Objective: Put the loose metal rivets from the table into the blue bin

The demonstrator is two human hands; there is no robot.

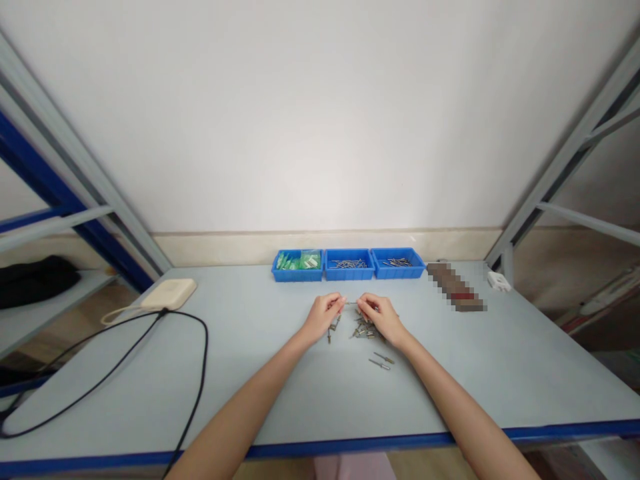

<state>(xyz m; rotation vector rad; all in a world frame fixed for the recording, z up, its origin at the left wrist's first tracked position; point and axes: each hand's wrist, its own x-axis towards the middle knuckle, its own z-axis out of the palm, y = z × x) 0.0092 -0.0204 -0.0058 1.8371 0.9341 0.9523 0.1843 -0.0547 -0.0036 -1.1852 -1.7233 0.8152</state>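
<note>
Both hands meet over the middle of the table, fingertips pinched at either end of a thin metal blind rivet (351, 303). My left hand (324, 316) is closed on its left end. On the other end, my right hand (381, 317) is closed too. A pile of loose rivets (367, 328) lies under and beside my right hand, partly hidden by it. A few more rivets (333, 327) lie by my left hand. Two single rivets (381, 364) rest nearer to me, each with a thin pin and a thicker end.
Along the wall stand three blue bins: one with green packets (299, 277), one with thin metal pins (349, 274), one with darker pins (399, 272). A pixelated brown object (455, 288) and white plug (499, 281) lie right. A white box (170, 294) and black cable (205, 353) lie left.
</note>
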